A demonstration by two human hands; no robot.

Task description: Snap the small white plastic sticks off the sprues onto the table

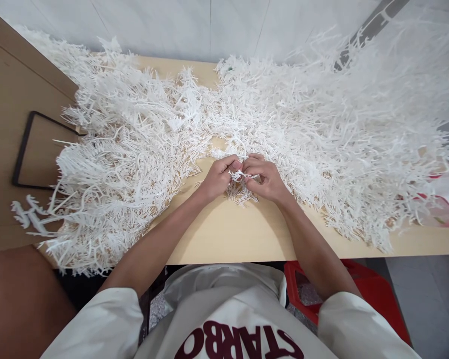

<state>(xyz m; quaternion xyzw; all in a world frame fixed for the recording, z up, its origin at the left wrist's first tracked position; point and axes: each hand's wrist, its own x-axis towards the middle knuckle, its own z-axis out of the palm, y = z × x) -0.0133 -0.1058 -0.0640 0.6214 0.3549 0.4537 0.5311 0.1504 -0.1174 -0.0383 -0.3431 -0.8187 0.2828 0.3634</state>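
My left hand (220, 175) and my right hand (265, 177) meet at the middle of a light wooden table (232, 234). Both are closed in a pinch on one small white plastic sprue piece (241, 175) held between them. Just under the hands lies a small cluster of the same white branched pieces (241, 195). Huge heaps of white plastic sprues cover the table, one to the left (123, 159) and one to the right (340, 149).
A black rectangular frame (22, 149) lies on a brown board at the left. A red plastic stool (362, 289) stands below the table's front edge at the right. A red and white bag (445, 204) sits at the far right. A pale wall rises behind.
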